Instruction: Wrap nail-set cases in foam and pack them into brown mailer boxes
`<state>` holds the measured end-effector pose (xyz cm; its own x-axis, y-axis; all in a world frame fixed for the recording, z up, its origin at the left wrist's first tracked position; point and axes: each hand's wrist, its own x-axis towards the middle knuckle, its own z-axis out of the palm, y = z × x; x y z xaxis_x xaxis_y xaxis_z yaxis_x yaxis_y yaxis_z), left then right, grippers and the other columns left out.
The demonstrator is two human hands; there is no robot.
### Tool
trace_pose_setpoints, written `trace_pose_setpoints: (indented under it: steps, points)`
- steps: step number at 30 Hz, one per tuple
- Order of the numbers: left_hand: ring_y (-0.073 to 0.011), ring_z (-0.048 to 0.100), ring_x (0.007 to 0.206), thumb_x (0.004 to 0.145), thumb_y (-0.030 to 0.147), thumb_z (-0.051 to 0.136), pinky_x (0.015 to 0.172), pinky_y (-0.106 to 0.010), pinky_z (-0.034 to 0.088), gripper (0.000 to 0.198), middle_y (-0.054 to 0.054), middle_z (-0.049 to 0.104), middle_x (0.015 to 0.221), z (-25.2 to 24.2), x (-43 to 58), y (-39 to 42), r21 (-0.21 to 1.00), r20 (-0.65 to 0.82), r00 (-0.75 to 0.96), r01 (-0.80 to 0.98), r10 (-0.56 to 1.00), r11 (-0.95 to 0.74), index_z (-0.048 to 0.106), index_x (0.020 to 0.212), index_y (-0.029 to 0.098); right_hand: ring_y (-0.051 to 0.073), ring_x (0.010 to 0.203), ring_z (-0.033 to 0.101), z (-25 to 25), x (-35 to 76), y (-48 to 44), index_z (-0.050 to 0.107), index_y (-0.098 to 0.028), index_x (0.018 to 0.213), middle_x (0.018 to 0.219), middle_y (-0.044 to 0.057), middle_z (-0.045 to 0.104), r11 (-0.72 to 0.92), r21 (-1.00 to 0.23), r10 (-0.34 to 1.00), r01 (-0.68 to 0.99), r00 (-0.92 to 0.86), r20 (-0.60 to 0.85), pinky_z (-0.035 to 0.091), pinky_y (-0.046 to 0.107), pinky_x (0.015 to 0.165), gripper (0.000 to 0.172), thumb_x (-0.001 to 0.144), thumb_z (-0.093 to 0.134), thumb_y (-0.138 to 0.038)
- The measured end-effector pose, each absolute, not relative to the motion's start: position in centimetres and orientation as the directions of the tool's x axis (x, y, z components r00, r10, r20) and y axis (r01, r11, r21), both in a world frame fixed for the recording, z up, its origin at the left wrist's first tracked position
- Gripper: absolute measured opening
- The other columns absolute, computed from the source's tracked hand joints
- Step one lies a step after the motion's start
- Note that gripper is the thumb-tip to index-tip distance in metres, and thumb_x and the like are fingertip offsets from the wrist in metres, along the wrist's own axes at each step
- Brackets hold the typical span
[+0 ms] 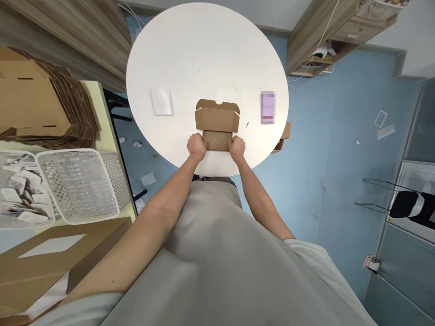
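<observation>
A small brown cardboard mailer box sits on the round white table, its lid flap standing open at the far side. My left hand is closed on the box's near left corner. My right hand is closed on the near right corner. Both hands press the front panel between them near the table's front edge. A white folded pouch lies left of the box. A purple and white pack lies to its right.
A stack of flat cardboard blanks rests on a side table at the left, beside white perforated baskets holding small packets. A brown carton stands at bottom left. Wooden furniture and a blue floor surround the table.
</observation>
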<state>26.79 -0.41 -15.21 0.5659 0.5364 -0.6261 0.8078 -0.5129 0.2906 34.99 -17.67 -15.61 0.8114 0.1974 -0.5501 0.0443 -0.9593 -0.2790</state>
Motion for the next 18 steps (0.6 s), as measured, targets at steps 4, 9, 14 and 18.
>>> trace_pose_setpoints:
  steps: [4,9,14,18]
  points:
    - [-0.0395,0.070,0.111,0.092,0.023,0.064,0.092,-0.048,0.055,0.017,-0.018,0.077,0.116,-15.0,26.6,0.1,0.308,-0.646,0.567,0.806,0.511,-0.506,0.075,0.104,0.022,0.030,0.097,0.069,-14.8,34.9,-17.2,0.063,-0.021,0.095,0.103,0.015,0.072,-0.976,-0.218,0.149,0.024,0.802,-0.578,0.053,0.037,0.083,0.020,0.107,0.049,-0.013]
    - [-0.0421,0.072,0.121,0.094,0.038,0.070,0.106,-0.052,0.058,0.019,-0.017,0.080,0.113,-14.3,26.5,3.1,0.388,-0.619,0.602,0.792,0.504,-0.470,0.076,0.103,0.022,0.034,0.106,0.073,-12.9,34.6,-17.5,0.068,-0.018,0.104,0.110,0.020,0.076,-0.986,-0.164,0.087,-0.004,0.835,-0.543,0.056,0.038,0.088,0.029,0.116,0.055,-0.041]
    - [-0.0431,0.061,0.144,0.095,0.039,0.072,0.126,-0.058,0.049,0.047,-0.025,0.066,0.147,-13.0,28.0,9.8,0.418,-0.462,0.554,0.825,0.692,-0.381,0.066,0.134,0.013,0.032,0.101,0.076,-9.7,33.1,-19.7,0.073,-0.018,0.101,0.103,0.019,0.079,-0.983,-0.167,0.007,-0.073,0.902,-0.432,0.055,0.036,0.086,0.043,0.118,0.050,-0.050]
    - [-0.0475,0.052,0.153,0.095,0.047,0.077,0.126,-0.066,0.048,0.063,-0.025,0.059,0.152,-11.5,29.6,15.2,0.452,-0.414,0.544,0.819,0.730,-0.353,0.055,0.145,0.015,0.032,0.105,0.079,-7.5,30.3,-21.8,0.076,-0.016,0.104,0.110,0.019,0.084,-0.964,-0.200,-0.094,-0.176,0.927,-0.364,0.055,0.036,0.091,0.036,0.115,0.058,-0.045]
